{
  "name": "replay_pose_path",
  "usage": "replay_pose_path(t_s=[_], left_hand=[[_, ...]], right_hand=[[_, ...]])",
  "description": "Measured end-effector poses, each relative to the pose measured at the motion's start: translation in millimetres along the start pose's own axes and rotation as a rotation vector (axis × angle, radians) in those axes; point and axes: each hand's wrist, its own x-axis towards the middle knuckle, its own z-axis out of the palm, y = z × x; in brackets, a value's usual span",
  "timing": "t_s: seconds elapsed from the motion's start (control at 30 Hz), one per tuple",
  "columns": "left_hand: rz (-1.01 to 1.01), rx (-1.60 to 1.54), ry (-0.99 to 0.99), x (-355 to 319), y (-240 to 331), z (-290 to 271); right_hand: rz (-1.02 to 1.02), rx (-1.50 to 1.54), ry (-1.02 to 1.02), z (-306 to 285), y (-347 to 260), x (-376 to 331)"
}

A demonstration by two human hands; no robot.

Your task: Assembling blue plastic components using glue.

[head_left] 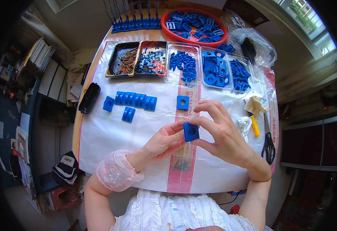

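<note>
Below the lone blue block (182, 102) on the table, both hands pinch a blue square block (191, 132): left hand (164, 141) beneath, right hand (222, 133) gripping its edges. Likely light, rigid plastic; hold by flat sides.

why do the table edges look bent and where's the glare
Head view: the fisheye lens bows the table edges toward the dark rim; daylight from the window glares on the clear plastic sheet and bags; both hands and the blue block stay sharp.
</note>
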Motion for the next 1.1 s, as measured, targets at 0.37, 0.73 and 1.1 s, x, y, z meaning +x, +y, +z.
replay_pose_path(t_s=[0.37,0.73,1.1], left_hand=[[0.01,-0.003,-0.009,-0.3,-0.3,-0.9],[0.024,-0.015,0.003,-0.1,-0.5,0.4],[0.037,-0.022,-0.019,0.3,-1.3,-1.5]], right_hand=[[0.026,-0.027,0.002,0.5,-2.1,-0.9],[-0.013,-0.037,0.007,-0.3,-5.0,-1.2],[-0.015,-0.046,-0.002,-0.6,-4.5,-1.9]])
